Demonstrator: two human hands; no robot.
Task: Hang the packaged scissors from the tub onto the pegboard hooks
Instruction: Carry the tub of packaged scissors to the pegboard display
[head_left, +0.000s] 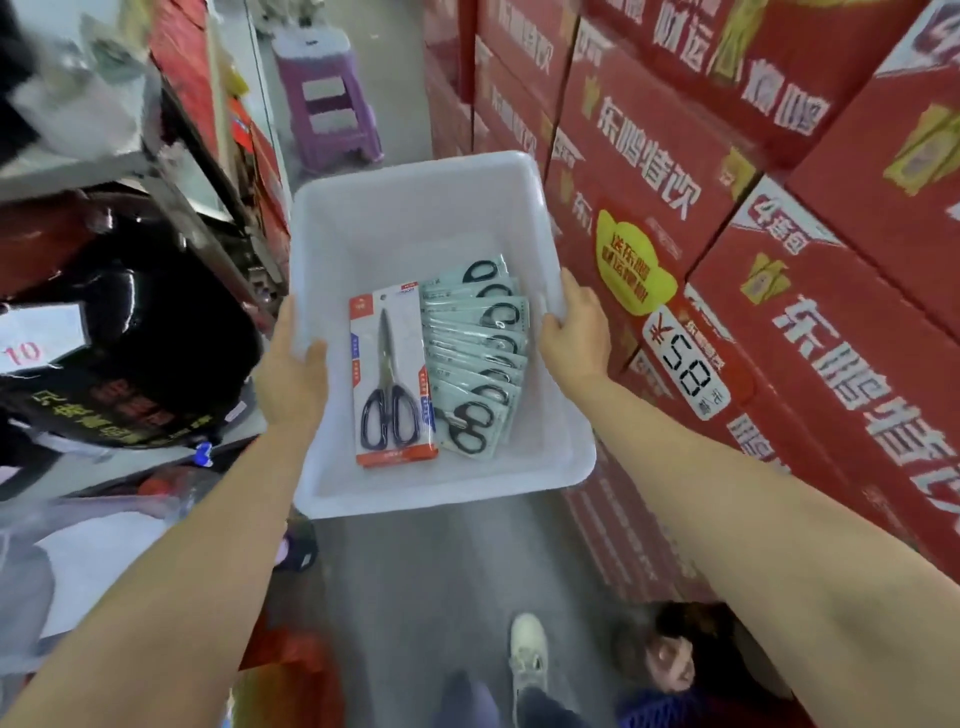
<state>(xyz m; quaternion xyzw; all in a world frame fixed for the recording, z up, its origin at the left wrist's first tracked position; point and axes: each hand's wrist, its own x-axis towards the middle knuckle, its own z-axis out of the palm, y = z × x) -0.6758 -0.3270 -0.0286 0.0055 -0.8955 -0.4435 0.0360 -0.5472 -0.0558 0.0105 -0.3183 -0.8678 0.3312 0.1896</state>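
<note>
A white plastic tub (415, 208) hangs in the air in front of me, carried by both hands. My left hand (291, 374) grips its left rim, thumb hooked over the edge. My right hand (574, 332) grips the right rim the same way. Inside the tub lies one large pack of black-handled scissors (392, 379) on a red and white card. Beside it, to the right, several smaller packs of scissors (480, 353) on pale green cards are fanned out in a row. No pegboard or hooks can be made out.
Stacked red drink cartons (727, 218) with a price tag reading 58 wall off the right side. Shelves with dark goods (130, 322) line the left. A purple plastic stool (332, 98) stands down the narrow aisle. My white shoe (527, 654) is on the grey floor below.
</note>
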